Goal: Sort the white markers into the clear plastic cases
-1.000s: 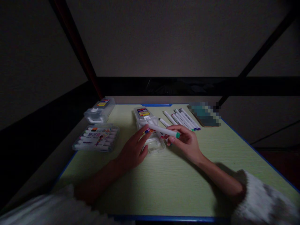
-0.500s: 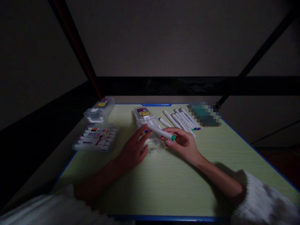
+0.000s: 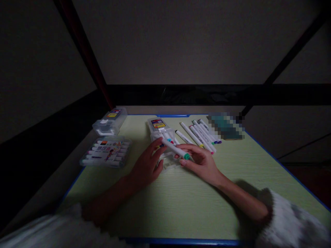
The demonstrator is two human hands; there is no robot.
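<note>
A white marker point(image 3: 174, 148) with a green end is held at a slant above an open clear plastic case. My right hand point(image 3: 203, 162) has thumb and fingers closed around it near the green end. My left hand point(image 3: 146, 163) touches the far end with its index fingertip; its thumb is apart from the other fingers. Right behind the marker, the clear case point(image 3: 154, 130) with a yellow, red and blue label contains markers, some with blue and red ends. Its opened lid point(image 3: 170, 162) lies toward me, partly hidden by my hands.
Several loose white markers point(image 3: 198, 137) lie right of the case. Beyond them is a pixelated, phone-like flat object point(image 3: 227, 127). At left stand a closed clear case point(image 3: 117, 125) and a flat box of markers point(image 3: 103, 153). The pale green tabletop point(image 3: 181, 206) has blue edges.
My right hand has shifted slightly left, and the marker's green end has swung left and toward me. The left hand has barely moved.
</note>
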